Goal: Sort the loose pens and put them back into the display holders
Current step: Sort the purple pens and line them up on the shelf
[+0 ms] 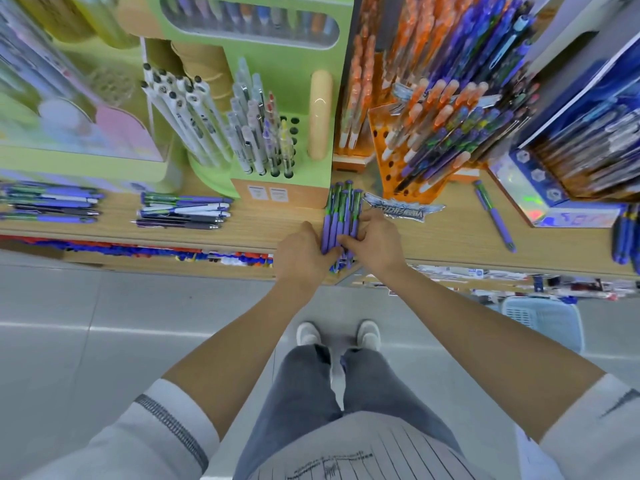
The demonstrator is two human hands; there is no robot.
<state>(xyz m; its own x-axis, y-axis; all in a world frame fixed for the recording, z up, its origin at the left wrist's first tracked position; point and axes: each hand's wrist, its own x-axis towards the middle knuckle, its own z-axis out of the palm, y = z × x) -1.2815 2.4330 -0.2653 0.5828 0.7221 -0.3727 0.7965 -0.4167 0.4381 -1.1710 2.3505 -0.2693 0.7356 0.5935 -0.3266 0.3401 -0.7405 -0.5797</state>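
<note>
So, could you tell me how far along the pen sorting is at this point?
Done: two grouped piles of pens, the far-left pile and the second pile, lie on the shelf. In hand: the left hand and right hand grip a bundle of purple pens. Still to do: none of these are in holders, a single purple pen lies loose at right, and the orange holder shows empty holes.

Pen bundle (pixel 341 211) on shelf (pixel 263 221) before holder (pixel 298 81)
</note>
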